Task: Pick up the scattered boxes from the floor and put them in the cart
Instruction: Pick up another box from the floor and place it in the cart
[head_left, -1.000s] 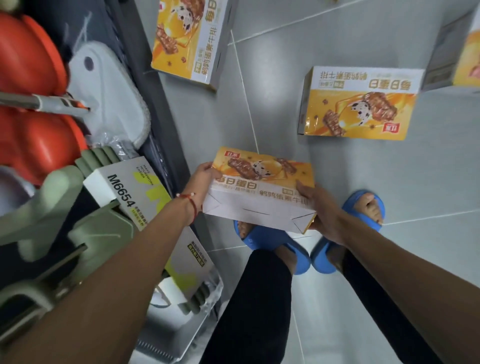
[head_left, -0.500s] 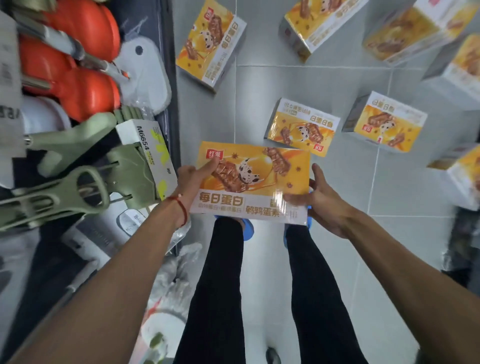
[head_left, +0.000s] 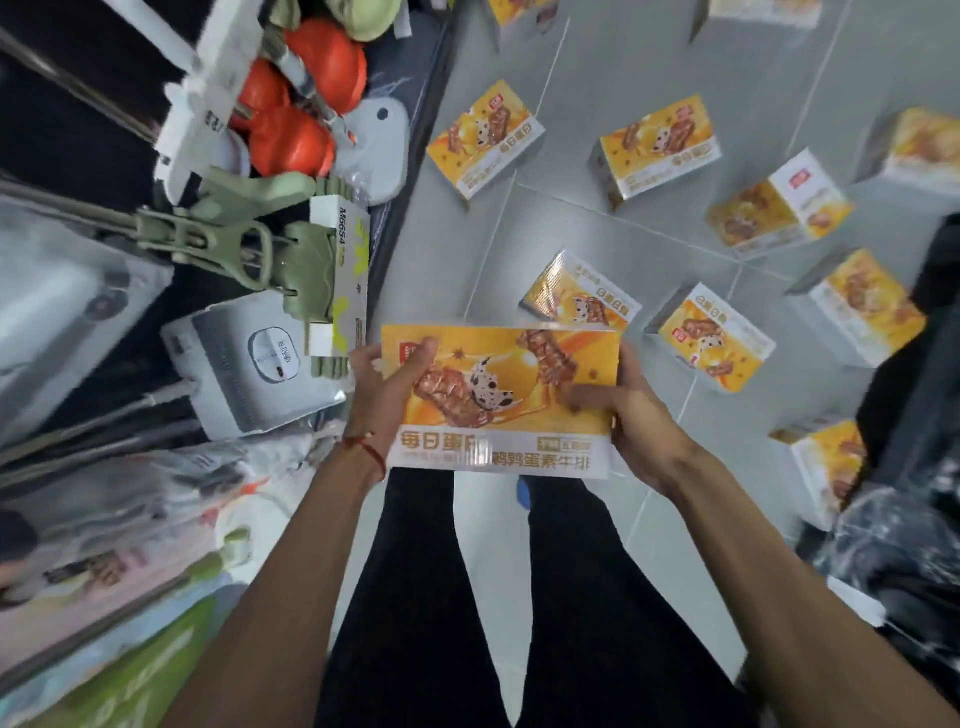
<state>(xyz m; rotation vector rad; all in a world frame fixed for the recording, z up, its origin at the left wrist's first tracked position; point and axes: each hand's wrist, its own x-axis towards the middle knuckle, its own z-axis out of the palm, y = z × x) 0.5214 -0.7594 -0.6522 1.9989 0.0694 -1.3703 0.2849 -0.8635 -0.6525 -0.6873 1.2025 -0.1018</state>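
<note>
Orange snack box (head_left: 498, 400) has been raised well clear of the grey floor (head_left: 597, 223) and turned printed-face-up in front of the legs (head_left: 415, 597), where a second ago it was held much lower. It's gripped at both short edges, with the left hand (head_left: 387, 395) and right hand (head_left: 623, 421) curled round them. So the pick-up looks done, though no cart can be seen yet and plenty of matching boxes (head_left: 485, 140) are left scattered.

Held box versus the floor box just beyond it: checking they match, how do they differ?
The held box is in the air, gripped at its ends by the left hand and right hand; the floor box lies untouched on the tiles. The held box's print reads level; the floor box sits askew. Both share orange-and-white print.
</note>
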